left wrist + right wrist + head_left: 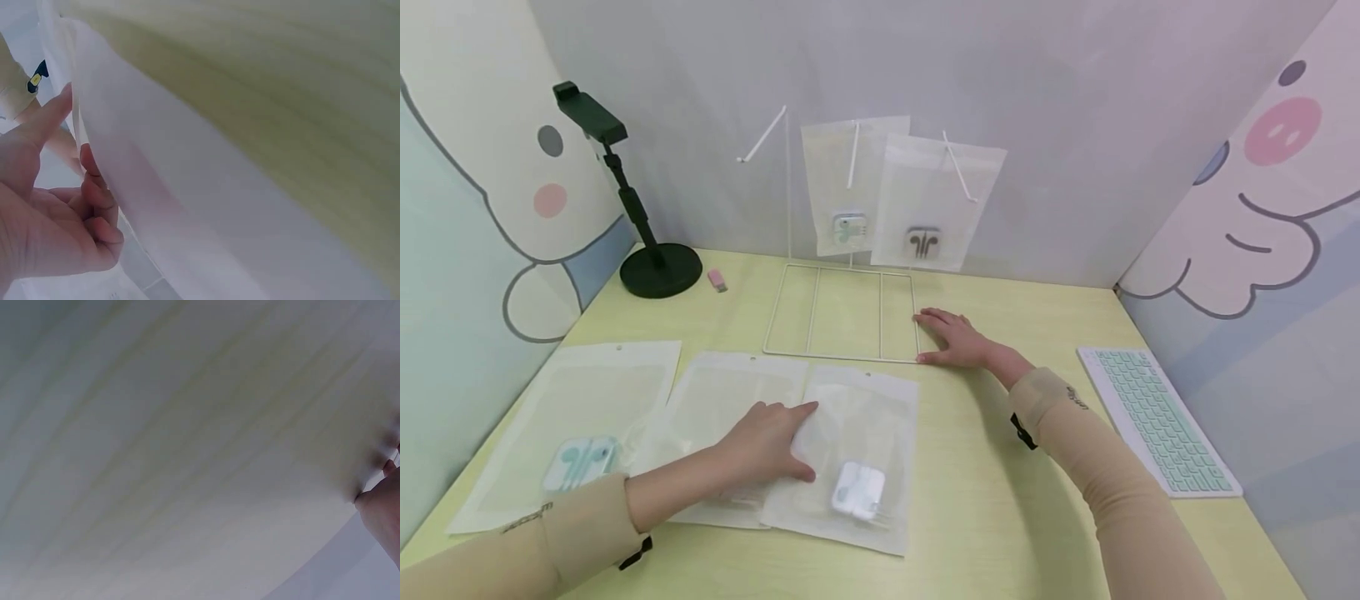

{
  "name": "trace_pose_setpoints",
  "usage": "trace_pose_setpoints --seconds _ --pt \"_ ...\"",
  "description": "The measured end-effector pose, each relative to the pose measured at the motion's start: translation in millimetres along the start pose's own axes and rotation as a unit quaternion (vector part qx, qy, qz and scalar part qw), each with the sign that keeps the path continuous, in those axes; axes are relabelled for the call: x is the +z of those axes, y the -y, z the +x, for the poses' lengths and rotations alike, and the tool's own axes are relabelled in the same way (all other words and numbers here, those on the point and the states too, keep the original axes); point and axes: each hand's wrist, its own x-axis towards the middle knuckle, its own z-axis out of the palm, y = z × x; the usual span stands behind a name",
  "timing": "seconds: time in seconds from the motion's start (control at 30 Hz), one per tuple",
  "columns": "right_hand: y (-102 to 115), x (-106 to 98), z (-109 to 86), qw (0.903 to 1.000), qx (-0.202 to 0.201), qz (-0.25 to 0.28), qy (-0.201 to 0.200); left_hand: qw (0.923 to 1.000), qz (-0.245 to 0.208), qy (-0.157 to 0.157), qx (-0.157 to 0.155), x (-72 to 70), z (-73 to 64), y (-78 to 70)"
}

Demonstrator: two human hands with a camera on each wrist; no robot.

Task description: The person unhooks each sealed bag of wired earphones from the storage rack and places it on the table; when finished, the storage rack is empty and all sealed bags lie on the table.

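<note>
Lying on the pale yellow wooden table, in front of the white wire display rack, was a flat, translucent, white-edged pouch containing a square white earphone case. The left hand was at its left edge, forefinger and thumb spread apart, released. The right hand touched the rack's right rail, fingers extended rather than clenched. A second pouch and a third pouch lay front-left of the rack. Two similar hanging pouches dangled from the rack's hooks. Left of the rack were a pink USB stick and a black lamp; right of it, a white-and-mint keyboard.
</note>
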Motion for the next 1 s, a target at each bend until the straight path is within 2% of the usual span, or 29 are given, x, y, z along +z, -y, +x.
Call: trace_pose_setpoints --seconds 0.23,0.37,0.5,0.63,0.73,0.83,0.9,1.0 --pt "4 -4 -1.3 1.0000 -0.002 0.008 -0.006 0.9990 0.043 -0.014 0.007 4.5 -0.6 -3.6" --pt "4 -4 -0.7 1.0000 -0.005 0.004 -0.008 0.9983 0.055 -0.021 0.002 0.0 -2.2 -2.0" --pt "1 -1 -0.6 1.0000 -0.005 0.002 -0.004 0.9987 0.046 -0.020 0.008 -13.9 -3.3 2.2" --pt "0 -1 -0.5 0.9999 -0.004 0.011 -0.001 0.9983 0.038 -0.037 0.022 -40.0 4.6 10.3" --pt "-1 -1 -0.2 0.9999 -0.004 0.016 -0.001 0.9957 0.046 -0.072 0.036 -63.9 17.2 21.9" --pt "-1 -1 0.1 0.9999 -0.004 0.014 0.000 0.9930 0.053 -0.096 0.046 -84.4 32.6 39.5" --pt "-2 0 0.3 0.9999 -0.003 0.014 0.001 0.9920 0.051 -0.102 0.054 -93.5 44.0 54.4" --pt "-3 0 0.7 0.9999 -0.004 0.012 0.001 0.9904 0.037 -0.104 0.082 -99.9 62.2 79.8"
